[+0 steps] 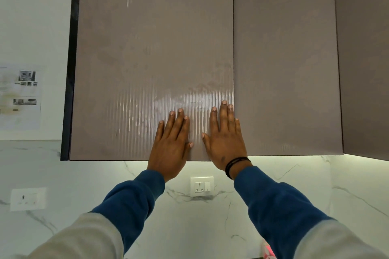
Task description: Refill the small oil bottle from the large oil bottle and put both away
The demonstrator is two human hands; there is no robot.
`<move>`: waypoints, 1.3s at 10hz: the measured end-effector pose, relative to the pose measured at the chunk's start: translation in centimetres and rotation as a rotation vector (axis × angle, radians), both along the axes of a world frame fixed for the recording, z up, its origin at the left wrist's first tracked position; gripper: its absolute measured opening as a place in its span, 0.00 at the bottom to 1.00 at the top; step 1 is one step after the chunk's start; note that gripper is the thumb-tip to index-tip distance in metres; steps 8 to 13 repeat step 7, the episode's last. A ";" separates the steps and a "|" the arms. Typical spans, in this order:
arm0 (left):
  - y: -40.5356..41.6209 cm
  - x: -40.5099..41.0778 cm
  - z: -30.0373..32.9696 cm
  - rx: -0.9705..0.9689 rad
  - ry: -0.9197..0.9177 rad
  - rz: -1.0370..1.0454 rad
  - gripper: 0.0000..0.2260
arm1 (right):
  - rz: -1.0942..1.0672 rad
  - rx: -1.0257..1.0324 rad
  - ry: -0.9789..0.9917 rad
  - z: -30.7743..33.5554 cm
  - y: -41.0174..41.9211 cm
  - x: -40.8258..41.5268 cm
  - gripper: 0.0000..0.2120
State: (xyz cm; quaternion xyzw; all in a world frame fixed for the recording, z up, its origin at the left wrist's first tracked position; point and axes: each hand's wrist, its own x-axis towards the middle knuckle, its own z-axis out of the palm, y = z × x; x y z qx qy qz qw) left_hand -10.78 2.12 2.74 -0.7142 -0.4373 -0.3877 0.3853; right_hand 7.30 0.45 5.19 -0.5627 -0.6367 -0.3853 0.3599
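**Both palms flat on the closed cupboard door**

The left hand (171,145) and the right hand (224,141) lie side by side on the lower part of a wall cupboard door (153,48), fingers straight and slightly spread, pointing up. Neither grip holds anything; both are fully open, with palms and fingertips pressed against the panel. The right hand's outer fingers reach the vertical seam where this door meets the neighbouring door (284,59). A dark band (236,164) circles the right wrist, and blue sleeves (134,202) cover both forearms.

The door is a glossy taupe-brown slab, ribbed with fine vertical flutes that catch the light near the hands, and smudged higher up. It has no visible handle and sits flush with its neighbour. Its bottom edge runs just under the palms, lit from below.

Under the cupboard, a white marble-veined wall (294,195) carries a white socket (201,186) between the forearms and another socket (28,198) far left. A printed sheet (20,96) hangs on the left wall.

Neither oil bottle is in view.
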 end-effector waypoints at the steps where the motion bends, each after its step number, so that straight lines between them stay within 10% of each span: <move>1: 0.6 -0.8 -0.3 -0.017 -0.035 0.016 0.30 | -0.017 -0.022 -0.004 0.1 0.8 0.0 0.37; 13: -1.5 -7.8 3.8 0.043 -0.056 0.035 0.29 | -0.083 0.009 0.052 1.4 1.0 -1.3 0.38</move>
